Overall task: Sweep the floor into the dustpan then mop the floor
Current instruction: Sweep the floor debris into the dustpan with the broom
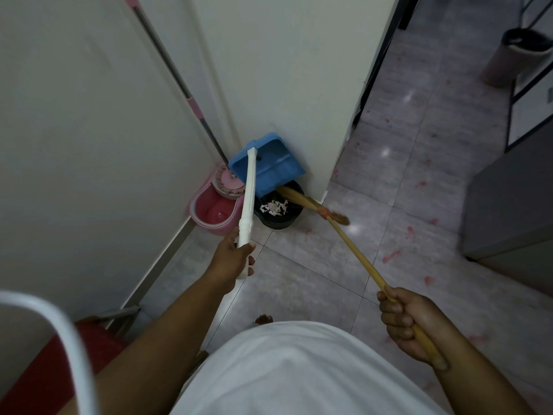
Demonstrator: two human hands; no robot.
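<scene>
Both my hands are full: dustpan tipped over the bin, broom head under it.
My left hand curls round the white handle of the dustpan, and my right hand fists the broom stick. The pan hangs tilted above the bin of paper scraps, at the wall corner, beside the bucket holding the mop. Open, red-stained floor lies to my right.
</scene>
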